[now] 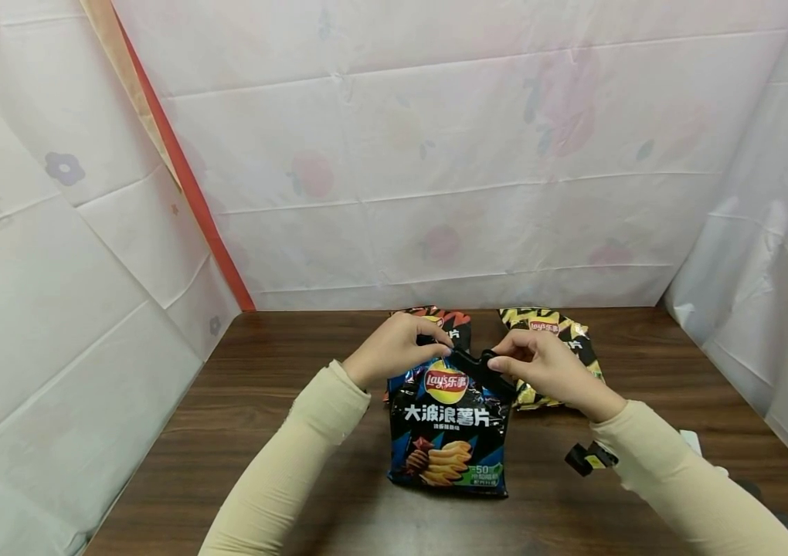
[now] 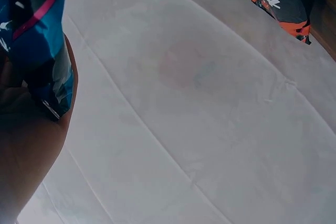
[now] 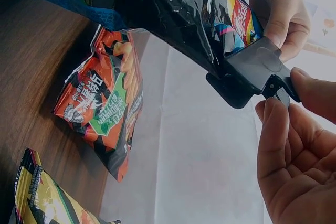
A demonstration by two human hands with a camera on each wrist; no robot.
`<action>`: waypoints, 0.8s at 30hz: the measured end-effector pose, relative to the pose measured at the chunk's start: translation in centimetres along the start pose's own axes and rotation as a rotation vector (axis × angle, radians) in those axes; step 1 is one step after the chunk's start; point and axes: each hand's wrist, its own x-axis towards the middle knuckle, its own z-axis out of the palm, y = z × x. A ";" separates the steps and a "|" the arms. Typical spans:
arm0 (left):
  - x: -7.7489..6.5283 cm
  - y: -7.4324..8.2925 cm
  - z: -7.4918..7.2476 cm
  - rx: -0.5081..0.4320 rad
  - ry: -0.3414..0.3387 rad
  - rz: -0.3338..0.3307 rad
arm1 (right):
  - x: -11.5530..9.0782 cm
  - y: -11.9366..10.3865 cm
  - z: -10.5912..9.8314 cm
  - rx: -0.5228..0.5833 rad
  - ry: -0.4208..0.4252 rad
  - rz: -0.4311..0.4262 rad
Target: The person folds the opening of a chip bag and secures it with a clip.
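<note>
A blue and black potato chip bag [image 1: 446,440] stands with its printed front facing me, and a black bag clip [image 1: 479,372] lies across its top edge. At the bag's upper left corner, my left hand [image 1: 399,345] pinches the top with thumb and fingers, close to the clip's end. My right hand [image 1: 540,367] grips the clip's handle between thumb and fingers. In the right wrist view the wide clip [image 3: 252,66] sits over the gathered bag top, its handle between the right fingers [image 3: 275,135]. The left wrist view has only part of the bag [image 2: 44,45] against the left hand.
Behind lie a red and black chip bag [image 1: 462,328], partly covered by the left hand and blue bag, and a yellow and black chip bag [image 1: 575,332]. A small black piece with a yellow label [image 1: 590,459] is by the right cuff. White sheeting [image 1: 436,170] encloses the wooden table [image 1: 262,432].
</note>
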 end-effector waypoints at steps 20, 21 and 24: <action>0.0 -0.2 0.1 -0.033 0.016 0.021 | 0.0 0.2 0.5 0.046 -0.023 0.048; 0.0 -0.2 0.1 -0.034 0.016 0.024 | 0.0 0.3 0.5 0.047 -0.025 0.051; -0.1 -0.2 0.0 -0.035 0.015 0.029 | 0.0 0.3 0.6 0.054 -0.032 0.058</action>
